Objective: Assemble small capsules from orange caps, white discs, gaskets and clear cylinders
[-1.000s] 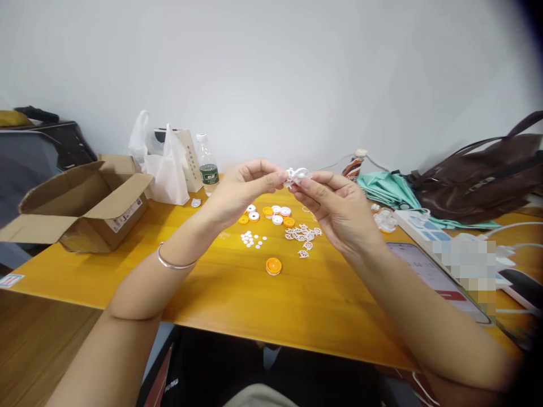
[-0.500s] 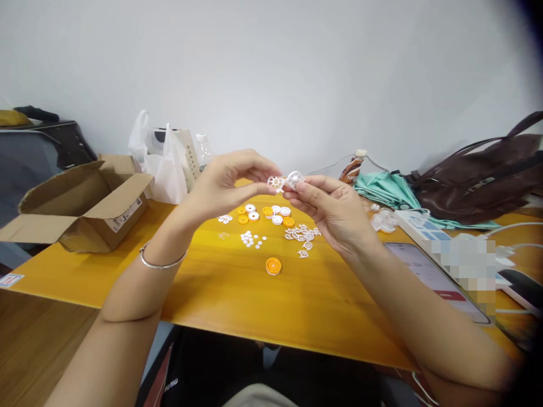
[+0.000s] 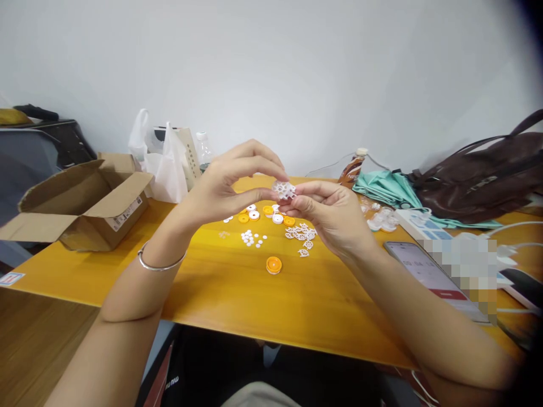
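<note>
Above the table, my left hand [image 3: 231, 183] pinches a small white openwork piece [image 3: 282, 190] between thumb and fingertips. My right hand [image 3: 335, 217] is closed at the same spot, its thumb and forefinger at the piece's right edge. The clear round part seen there earlier is largely hidden, so its exact fit against the openwork piece cannot be told. Below lie an orange-and-white round piece [image 3: 274, 264], a scatter of white discs [image 3: 250, 239], more white openwork pieces [image 3: 300, 232] and several orange and white rings [image 3: 278, 218].
An open cardboard box [image 3: 102, 220] and a white plastic bag [image 3: 167, 169] stand at left. On the right are a phone [image 3: 424, 277], a power strip [image 3: 418, 223], clear plastic parts [image 3: 384, 220], a teal cloth item [image 3: 382, 189], a brown bottle [image 3: 352, 168] and a brown bag [image 3: 475, 181].
My hands have come together. The white openwork piece now overlaps the clear round part in my right hand, where a moment ago the two were side by side.
</note>
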{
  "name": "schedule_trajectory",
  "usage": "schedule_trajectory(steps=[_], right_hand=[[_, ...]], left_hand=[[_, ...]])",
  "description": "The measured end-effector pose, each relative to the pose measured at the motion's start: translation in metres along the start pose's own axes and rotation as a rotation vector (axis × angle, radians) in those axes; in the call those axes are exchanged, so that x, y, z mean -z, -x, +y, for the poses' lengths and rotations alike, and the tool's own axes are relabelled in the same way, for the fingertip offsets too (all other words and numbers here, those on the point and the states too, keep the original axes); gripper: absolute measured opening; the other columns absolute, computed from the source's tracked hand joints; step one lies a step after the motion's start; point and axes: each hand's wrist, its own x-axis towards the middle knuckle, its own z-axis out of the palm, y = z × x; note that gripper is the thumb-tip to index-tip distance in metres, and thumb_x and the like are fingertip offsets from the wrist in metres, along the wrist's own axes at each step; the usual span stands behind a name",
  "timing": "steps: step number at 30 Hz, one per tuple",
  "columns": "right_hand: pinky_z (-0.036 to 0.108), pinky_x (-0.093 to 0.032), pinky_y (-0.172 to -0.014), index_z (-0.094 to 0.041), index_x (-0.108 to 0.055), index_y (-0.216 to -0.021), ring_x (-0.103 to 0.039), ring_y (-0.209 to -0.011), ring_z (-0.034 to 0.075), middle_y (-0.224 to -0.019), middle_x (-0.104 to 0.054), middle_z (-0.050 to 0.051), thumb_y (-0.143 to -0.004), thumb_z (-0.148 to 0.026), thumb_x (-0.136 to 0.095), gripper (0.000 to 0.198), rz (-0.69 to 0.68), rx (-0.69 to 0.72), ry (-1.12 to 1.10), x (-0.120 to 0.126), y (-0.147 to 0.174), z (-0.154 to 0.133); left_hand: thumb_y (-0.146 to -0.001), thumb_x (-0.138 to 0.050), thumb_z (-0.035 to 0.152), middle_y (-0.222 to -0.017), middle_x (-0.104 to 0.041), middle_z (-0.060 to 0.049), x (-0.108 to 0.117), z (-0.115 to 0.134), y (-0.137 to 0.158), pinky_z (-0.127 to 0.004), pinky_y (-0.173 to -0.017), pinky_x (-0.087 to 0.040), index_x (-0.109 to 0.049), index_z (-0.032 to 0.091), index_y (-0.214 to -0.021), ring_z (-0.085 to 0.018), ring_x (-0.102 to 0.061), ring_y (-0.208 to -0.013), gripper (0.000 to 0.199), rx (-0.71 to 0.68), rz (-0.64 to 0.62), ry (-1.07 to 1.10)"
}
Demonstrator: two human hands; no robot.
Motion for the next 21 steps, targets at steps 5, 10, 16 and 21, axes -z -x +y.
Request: schedule_trajectory(steps=[5, 10, 16, 21], right_hand=[[0.028, -0.057, -0.064, -0.020, -0.067, -0.074, -0.068, -0.062, 0.013, -0.067, -0.071, -0.001, -0.062, -0.029, -0.078, 0.018, 0.020, 0.002, 0.036, -0.0013, 0.0003, -0.0015], [0.027, -0.056, -0.065, -0.020, -0.067, -0.074, -0.067, -0.063, 0.013, -0.067, -0.071, -0.001, -0.064, -0.031, -0.077, 0.018, 0.013, 0.016, 0.037, -0.0031, 0.0008, -0.0019], [0.027, -0.055, -0.066, -0.020, -0.065, -0.075, -0.066, -0.064, 0.012, -0.067, -0.070, -0.001, -0.066, -0.034, -0.074, 0.019, 0.011, 0.026, 0.075, -0.0031, 0.0007, 0.0001], [0.029, -0.054, -0.068, -0.021, -0.064, -0.074, -0.066, -0.067, 0.012, -0.070, -0.069, -0.001, -0.068, -0.035, -0.073, 0.018, -0.001, 0.054, 0.105, -0.0016, 0.0011, -0.0027]], left_hand=[[-0.072, -0.070, 0.033, -0.089, -0.065, -0.003, -0.0016, 0.0013, 0.0007, -0.033, -0.081, -0.049, -0.068, 0.024, -0.084, -0.019, -0.059, -0.090, 0.016, 0.000, -0.028, -0.026], [-0.076, -0.067, 0.026, -0.085, -0.067, -0.004, -0.0016, 0.0013, 0.0026, -0.030, -0.077, -0.048, -0.067, 0.020, -0.088, -0.016, -0.061, -0.082, 0.013, -0.042, -0.071, -0.023], [-0.077, -0.066, 0.023, -0.086, -0.068, -0.004, -0.0034, 0.0031, 0.0048, -0.028, -0.074, -0.050, -0.066, 0.018, -0.091, -0.014, -0.062, -0.079, 0.015, -0.011, -0.083, -0.015], [-0.071, -0.071, 0.025, -0.090, -0.067, -0.004, -0.0045, 0.0076, 0.0045, -0.027, -0.074, -0.053, -0.065, 0.019, -0.094, -0.015, -0.063, -0.082, 0.025, 0.095, -0.061, 0.146]])
